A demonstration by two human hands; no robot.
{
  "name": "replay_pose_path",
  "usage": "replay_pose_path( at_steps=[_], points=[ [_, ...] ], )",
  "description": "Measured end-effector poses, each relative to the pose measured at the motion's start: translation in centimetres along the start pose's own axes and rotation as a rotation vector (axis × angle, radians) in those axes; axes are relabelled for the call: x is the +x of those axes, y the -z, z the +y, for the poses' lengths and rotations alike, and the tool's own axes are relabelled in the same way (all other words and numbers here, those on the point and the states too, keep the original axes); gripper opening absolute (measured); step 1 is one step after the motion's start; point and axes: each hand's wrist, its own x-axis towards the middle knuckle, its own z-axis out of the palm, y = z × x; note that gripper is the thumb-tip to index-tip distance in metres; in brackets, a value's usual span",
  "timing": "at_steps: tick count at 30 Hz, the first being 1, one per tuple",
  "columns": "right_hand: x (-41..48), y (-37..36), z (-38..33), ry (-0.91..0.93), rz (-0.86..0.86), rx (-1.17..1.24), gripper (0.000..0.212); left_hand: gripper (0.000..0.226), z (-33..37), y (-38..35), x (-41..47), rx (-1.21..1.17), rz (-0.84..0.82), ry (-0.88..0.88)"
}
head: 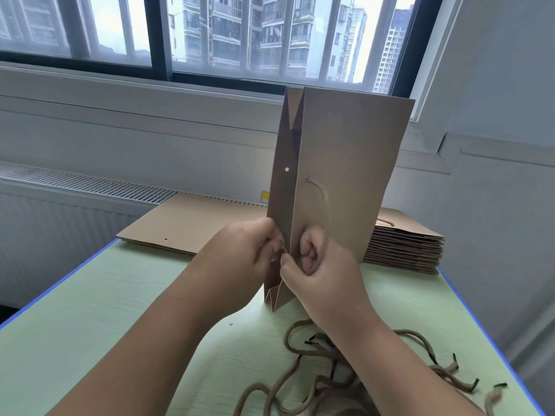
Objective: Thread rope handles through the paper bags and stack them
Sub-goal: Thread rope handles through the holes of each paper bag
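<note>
While paper bag (pixel 345 175) stands upright on table (pixel 90 325), left hand (pixel 240 253) and right hand (pixel 318 271) pinch its near edge.

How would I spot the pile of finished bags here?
Start at the green table under the window. Behind the upright bag lie two piles of flat brown bags; the finished stack is the taller, on the right. Its top bag carries a rope loop; the low left pile shows only a bare punched hole.
</note>
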Motion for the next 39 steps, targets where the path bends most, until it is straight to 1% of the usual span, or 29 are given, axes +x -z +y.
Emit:
replay_pose_path(
  at_steps=[2,5,10,14,17,21,24,28,30,31,33,36,39],
  points=[
    [0.1,-0.1,0.0,-0.016,0.007,-0.018,0.034,0.022,0.4,0.1,0.1,-0.036,0.111,-0.007],
    [0.0,-0.2,0.1,-0.050,0.005,-0.001,0.032,0.025,1.3,-0.1,-0.1,-0.200,0.242,0.043],
    [0.1,-0.3,0.1,-0.049,-0.005,-0.065,0.023,0.024,2.5,-0.9,-0.3,-0.491,0.325,0.082],
    [0.1,-0.3,-0.4,-0.013,0.011,-0.139,0.033,0.022,3.5,-0.8,-0.5,-0.587,0.415,0.065],
    [0.0,-0.3,-0.6,0.011,0.005,-0.174,0.035,0.019,3.7,-0.9,-0.4,-0.626,0.465,0.064],
    [0.1,-0.4,-0.6,0.010,-0.006,-0.165,0.031,0.024,3.7,-1.5,-0.3,-0.628,0.442,0.085],
    [0.1,-0.4,-0.5,-0.008,-0.014,-0.152,0.030,0.029,3.7,-1.8,-0.3,-0.610,0.368,0.072],
    [0.1,-0.3,-0.8,-0.007,-0.013,-0.142,0.026,0.037,4.7,-1.5,-0.4,-0.664,0.252,0.018],
    [0.1,-0.2,-0.8,-0.014,-0.027,-0.137,0.025,0.031,4.7,-1.3,-0.5,-0.637,0.160,0.008],
    [0.1,-0.2,-0.8,-0.016,-0.039,-0.138,0.023,0.024,4.4,-1.3,-0.5,-0.600,0.114,0.012],
    [0.1,0.0,-0.7,-0.019,-0.061,-0.148,0.017,0.019,3.7,-1.6,-0.4,-0.511,0.055,0.045],
    [0.1,0.1,-0.5,-0.026,-0.069,-0.140,0.014,0.015,3.4,-1.9,-0.4,-0.429,0.048,0.040],
    [0.1,0.0,-0.7,0.001,-0.030,-0.121,0.025,0.021,3.7,-1.6,-0.6,-0.437,0.127,-0.044]
  ],
)
